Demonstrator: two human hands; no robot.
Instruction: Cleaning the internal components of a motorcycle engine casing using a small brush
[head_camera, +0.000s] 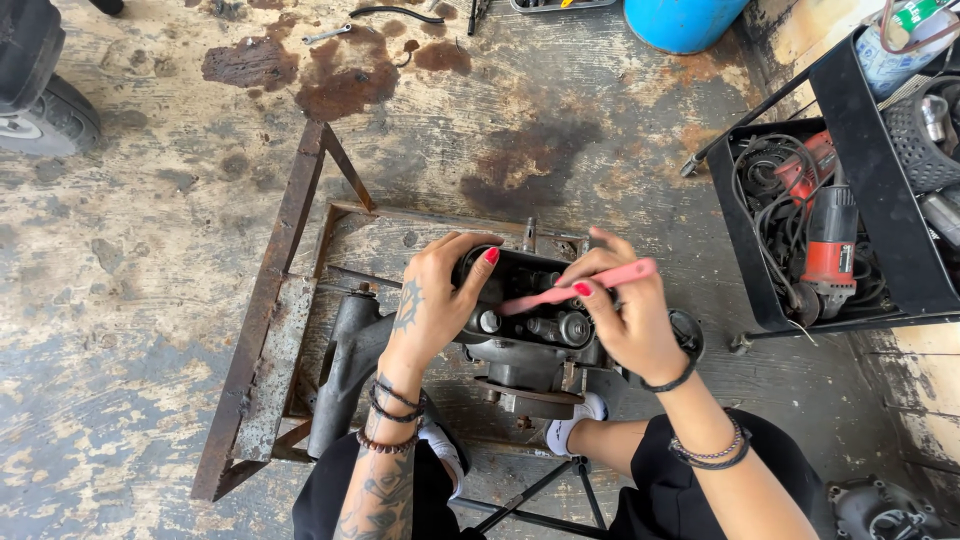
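A dark, greasy engine part (530, 335) rests on a rusty metal frame stand (268, 300) in front of me. My left hand (435, 300) grips its left top edge, thumb hooked over the rim. My right hand (625, 315) holds a pink toothbrush (580, 287) by its handle. The brush head points left into the open top of the part, near round metal pieces inside.
A black cart (760, 260) at the right holds a red power tool (830, 235) and tangled cables. A blue barrel (682, 22) stands at the top. A tyre (45, 110) shows at top left, wrenches (330, 33) lie on the stained concrete floor, another engine cover (885, 510) sits bottom right.
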